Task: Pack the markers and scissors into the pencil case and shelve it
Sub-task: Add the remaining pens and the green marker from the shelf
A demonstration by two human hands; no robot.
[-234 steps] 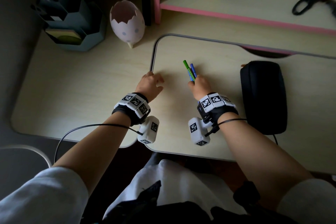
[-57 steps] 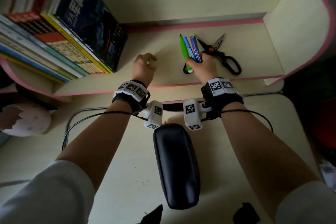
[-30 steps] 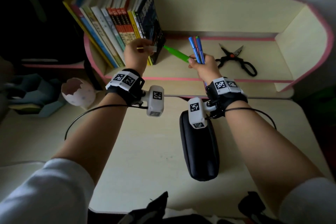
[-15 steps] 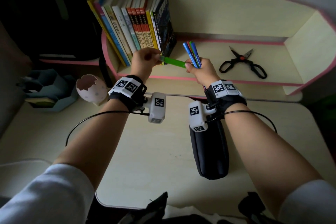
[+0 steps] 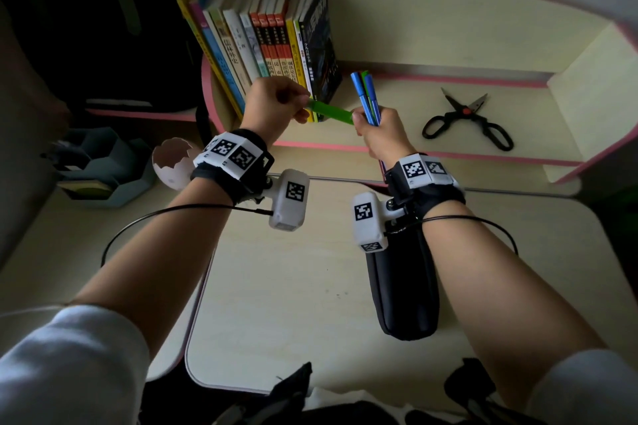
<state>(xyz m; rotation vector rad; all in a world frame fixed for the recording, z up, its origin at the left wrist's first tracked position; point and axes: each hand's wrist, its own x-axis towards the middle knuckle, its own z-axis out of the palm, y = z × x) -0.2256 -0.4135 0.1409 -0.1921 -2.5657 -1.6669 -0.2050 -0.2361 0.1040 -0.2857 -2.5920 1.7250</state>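
A: Left hand (image 5: 276, 103): thumb and fingertips are pinching one end of the green marker (image 5: 331, 112), with the wrist raised in front of the books (image 5: 276, 45).
B: Other end?
A: It is meeting the right hand (image 5: 378, 129) at the thumb. That hand is fisting round the blue markers (image 5: 360, 93), tips pointing up. Can't tell if it is gripping the green one too.
B: Step?
A: Gathering markers, I'd judge. Nothing is going into the pencil case (image 5: 407, 286) yet. It is lying on the desk (image 5: 293, 286) under the right forearm. Zip open or closed: can't tell.
B: Next?
A: Probably freeing a hand to open the case, then feeding the markers in. Scissors (image 5: 466, 121) are lying on the shelf (image 5: 407, 103), well apart to the right.
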